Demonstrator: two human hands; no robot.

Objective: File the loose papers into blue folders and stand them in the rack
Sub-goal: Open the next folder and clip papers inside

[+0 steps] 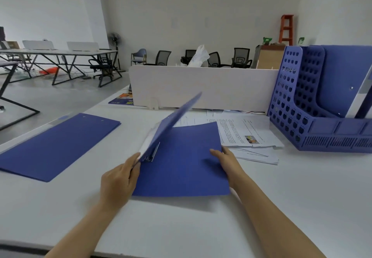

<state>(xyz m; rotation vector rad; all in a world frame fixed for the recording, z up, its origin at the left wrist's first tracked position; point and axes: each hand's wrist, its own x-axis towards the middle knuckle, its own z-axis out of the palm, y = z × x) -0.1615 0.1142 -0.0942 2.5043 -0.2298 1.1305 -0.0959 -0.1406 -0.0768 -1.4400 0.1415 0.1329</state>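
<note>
Both hands hold the open blue card folder (pixel 181 163).
The left hand (pixel 118 179) grips the raised leaf and its white sheets, apparently to stop slippage; the right hand (pixel 225 159) pinches the lower leaf's edge, thumb on top, steadying it over the white tabletop (pixel 181 227). The loose white printed papers (pixel 241 131) lie at 2 o'clock, the blue perforated plastic rack (pixel 291 104) at 3 o'clock.

No text legible anywhere. Loose papers (pixel 239 131) carried lines of black print and one small colour photo; print too small to read. Booklet (pixel 121 99), lying just beside left end of white divider (pixel 201 86), showed large yellow characters on blue and orange cover; too blurred to make out.
</note>
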